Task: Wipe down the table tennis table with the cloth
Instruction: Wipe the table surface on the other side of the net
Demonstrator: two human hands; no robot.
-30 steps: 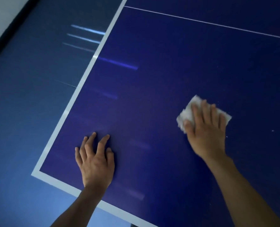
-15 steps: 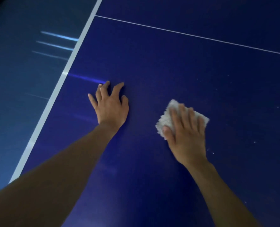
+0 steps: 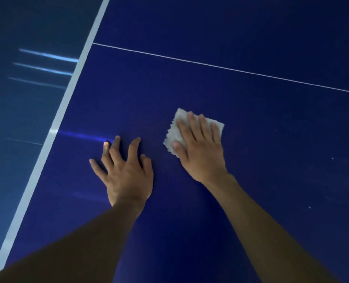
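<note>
Room: a glossy blue-grey floor (image 3: pixel 16 119) lay beyond the table's edge, well to the left of the left grip, with pale light streaks (image 3: pixel 47 56) reflected on it; nothing else of the room showed.
Table: the dark blue table (image 3: pixel 251 190) filled most of the view. Its broad white border line (image 3: pixel 67 111) ran to the left of the left grip, and a thin white line (image 3: pixel 210 65) crossed well beyond both grips' fingertips.
Dust: a few pale specks (image 3: pixel 332 158) dotted the surface well to the right of the right grip.
Cloth: the small white cloth (image 3: pixel 173 133) lay flat on the table under the right grip, with its edges showing past the fingertips and beside the thumb.
Right grip (image 3: pixel 202 152): its fingers were straight and close together, pressing the cloth down from above rather than pinching it.
Left grip (image 3: pixel 126 176): it held nothing, and its fingers were spread with the tips on the bare table, just left of the right grip, seemingly as a brace.
Step in hand: it was probably mid-wipe, working the stretch near the border line.
Next move: it would likely call for steady downward pressure while sliding the cloth toward the speckled area on the right grip's far side, with the left grip shifted for reach.
</note>
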